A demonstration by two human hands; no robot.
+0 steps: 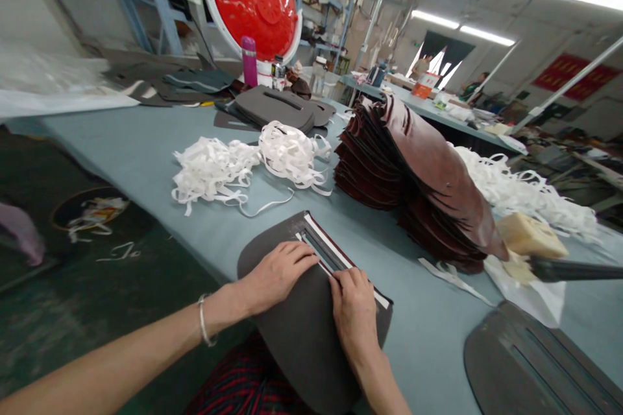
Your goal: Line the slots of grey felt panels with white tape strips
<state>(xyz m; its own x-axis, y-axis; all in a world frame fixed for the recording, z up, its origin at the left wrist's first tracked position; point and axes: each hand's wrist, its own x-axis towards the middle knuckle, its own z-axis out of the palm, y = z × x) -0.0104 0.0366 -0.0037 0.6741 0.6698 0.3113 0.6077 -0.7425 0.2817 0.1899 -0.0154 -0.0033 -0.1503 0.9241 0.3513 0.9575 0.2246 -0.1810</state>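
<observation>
Left hand (275, 275) and right hand (355, 308), fingers bunched, are pressing a rounded grey foam-like panel (302, 331), white strips (382, 299) seemingly laid, one-o'clock brown leathery stack (433, 155) untouched.

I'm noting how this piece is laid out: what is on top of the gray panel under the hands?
On the gray panel lie the left hand, the right hand and a white strip near its far edge. What the hands cover cannot be seen.
</observation>
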